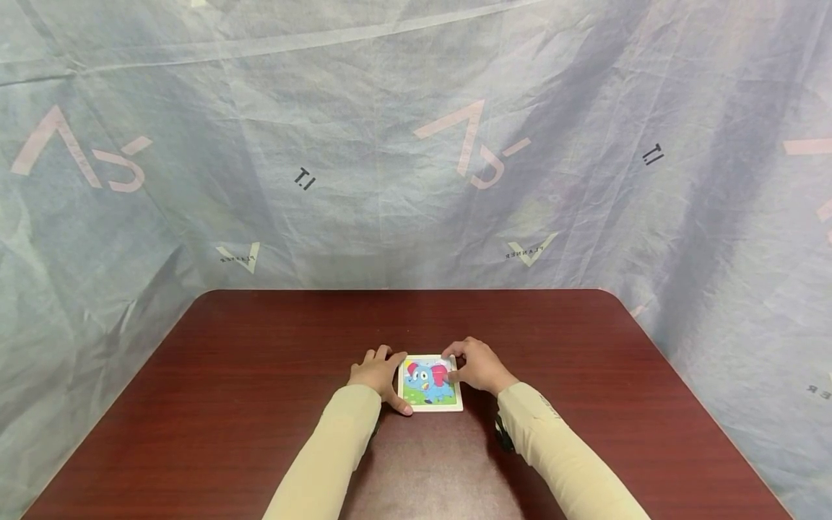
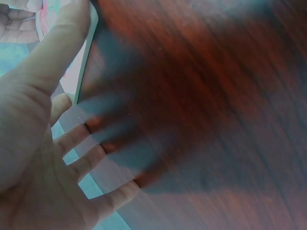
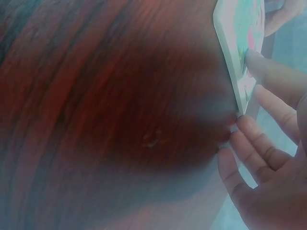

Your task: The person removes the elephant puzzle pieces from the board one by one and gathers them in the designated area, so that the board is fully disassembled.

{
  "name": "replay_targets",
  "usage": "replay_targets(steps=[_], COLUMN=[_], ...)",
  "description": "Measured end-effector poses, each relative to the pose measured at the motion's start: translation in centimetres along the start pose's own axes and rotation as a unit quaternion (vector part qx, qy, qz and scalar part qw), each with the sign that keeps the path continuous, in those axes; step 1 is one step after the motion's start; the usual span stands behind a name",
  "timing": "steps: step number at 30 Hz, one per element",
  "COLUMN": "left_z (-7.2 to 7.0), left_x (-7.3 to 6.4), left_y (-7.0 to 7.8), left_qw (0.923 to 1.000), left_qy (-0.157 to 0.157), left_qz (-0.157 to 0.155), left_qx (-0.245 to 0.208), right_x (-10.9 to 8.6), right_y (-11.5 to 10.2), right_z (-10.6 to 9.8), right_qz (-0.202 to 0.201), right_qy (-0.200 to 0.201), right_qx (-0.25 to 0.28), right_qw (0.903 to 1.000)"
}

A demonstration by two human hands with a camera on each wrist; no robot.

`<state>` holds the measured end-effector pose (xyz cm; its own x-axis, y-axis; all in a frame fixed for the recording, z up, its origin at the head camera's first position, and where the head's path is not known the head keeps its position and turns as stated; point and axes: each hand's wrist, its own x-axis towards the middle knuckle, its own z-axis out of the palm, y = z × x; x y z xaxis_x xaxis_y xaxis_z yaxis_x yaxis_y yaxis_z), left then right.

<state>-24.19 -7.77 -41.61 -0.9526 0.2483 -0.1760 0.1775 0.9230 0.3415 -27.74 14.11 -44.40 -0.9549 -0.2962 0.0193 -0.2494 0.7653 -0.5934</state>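
Observation:
In the head view a square picture puzzle (image 1: pixel 428 396) lies flat on the table, in a white frame. Its picture is a blue elephant with pink ears, over green and yellow. The left hand (image 1: pixel 375 375) spans the frame's left side, thumb at the near corner and index finger at the far corner. Spread, fairly straight fingers of that left hand (image 2: pixel 33 139) also show in the left wrist view. On the other side, the right hand (image 1: pixel 479 366) touches the puzzle's right part with its thumb. Its index finger lies near the far right corner, other fingers beside the frame (image 3: pixel 230 52).
The puzzle sits on a dark red wood-grain table (image 1: pixel 260 383) with rounded far corners. Behind and beside the table hangs a grey printed fabric sheet (image 1: pixel 364 144). Long pale sleeves cover both arms.

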Motion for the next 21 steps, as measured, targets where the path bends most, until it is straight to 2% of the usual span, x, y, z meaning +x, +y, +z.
replay_targets(steps=[12,21], left_z=[0.29,0.28], left_x=[0.25,0.26], left_y=[-0.32,-0.29], left_qw=[1.0,1.0], left_qy=[0.007,-0.003], left_qz=[0.003,0.006], left_qx=[-0.001,-0.007], right_x=[-0.22,0.01], right_y=[0.17,0.02], right_z=[-0.39,-0.34], right_qz=[-0.011,-0.012], right_qy=[-0.003,0.008], right_qx=[-0.001,-0.006], right_qw=[0.9999,0.9999])
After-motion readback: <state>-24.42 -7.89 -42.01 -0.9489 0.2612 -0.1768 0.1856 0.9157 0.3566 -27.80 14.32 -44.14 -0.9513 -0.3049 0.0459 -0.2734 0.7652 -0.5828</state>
